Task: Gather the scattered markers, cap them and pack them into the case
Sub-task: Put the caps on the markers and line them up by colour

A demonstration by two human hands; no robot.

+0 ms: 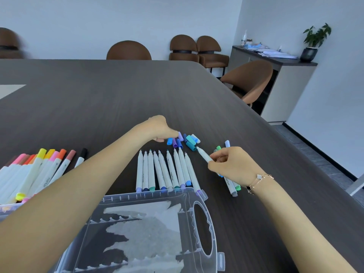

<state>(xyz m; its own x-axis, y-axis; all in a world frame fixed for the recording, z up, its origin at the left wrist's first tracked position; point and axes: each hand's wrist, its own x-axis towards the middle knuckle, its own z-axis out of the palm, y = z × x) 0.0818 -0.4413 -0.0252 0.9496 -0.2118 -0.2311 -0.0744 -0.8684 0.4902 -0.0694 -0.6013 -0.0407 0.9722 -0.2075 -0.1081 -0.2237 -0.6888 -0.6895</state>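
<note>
Several uncapped white markers lie side by side in a row on the dark table, tips pointing away from me. Beyond their tips sits a pile of loose blue, purple and teal caps. My left hand reaches over the pile and pinches a purple cap. My right hand grips an uncapped white marker, its tip aimed at the caps. Two capped markers lie under my right wrist. The clear plastic case stands open at the near edge.
At the left, several capped markers in pink, orange, yellow and black lean out of another part of the case. Brown chairs line the far and right table edges. A cabinet with a plant stands at the back right.
</note>
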